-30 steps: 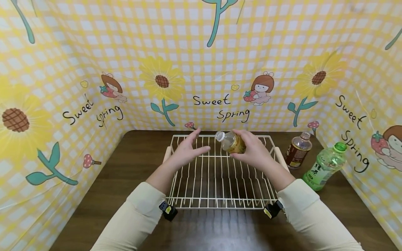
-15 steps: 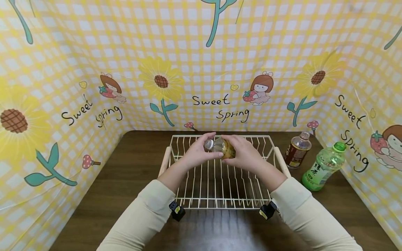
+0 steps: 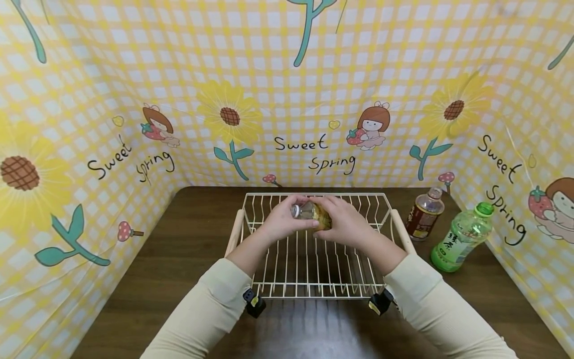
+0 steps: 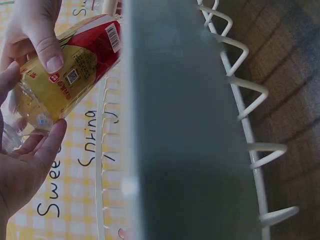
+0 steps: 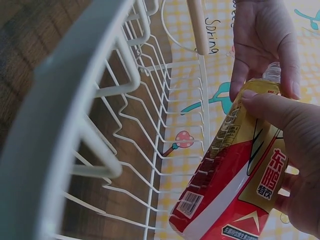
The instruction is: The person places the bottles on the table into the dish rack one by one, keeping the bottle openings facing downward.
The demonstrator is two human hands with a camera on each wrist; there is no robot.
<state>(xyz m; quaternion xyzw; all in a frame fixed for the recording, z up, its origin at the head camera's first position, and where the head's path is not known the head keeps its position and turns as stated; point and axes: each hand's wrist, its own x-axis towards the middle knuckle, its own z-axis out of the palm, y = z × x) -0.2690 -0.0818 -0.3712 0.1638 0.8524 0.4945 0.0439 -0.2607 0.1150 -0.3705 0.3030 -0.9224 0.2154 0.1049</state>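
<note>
In the head view a small plastic bottle [image 3: 308, 212] with a clear shoulder lies tilted, held above a white wire rack, its neck pointing left. My left hand [image 3: 282, 219] grips it around the neck and shoulder, thumb near the label. My right hand [image 3: 350, 222] holds the label end. Gold and red cover the label of the bottle [image 4: 75, 75] in the left wrist view, where the right thumb presses on it. In the right wrist view the bottle [image 5: 225, 185] slants downward, and my left hand [image 5: 262, 37] hides most of its neck.
The wire rack [image 3: 314, 284] has wooden handles at both sides and stands on a dark wooden table [image 3: 152, 279]. To its right are a brown-labelled bottle [image 3: 425, 219] and a green tea bottle [image 3: 462, 239]. Yellow checked cloth [image 3: 287, 99] surrounds the table.
My left hand has come in from the left and taken hold of the bottle's neck end. My right hand has moved left with the bottle and slightly down.
</note>
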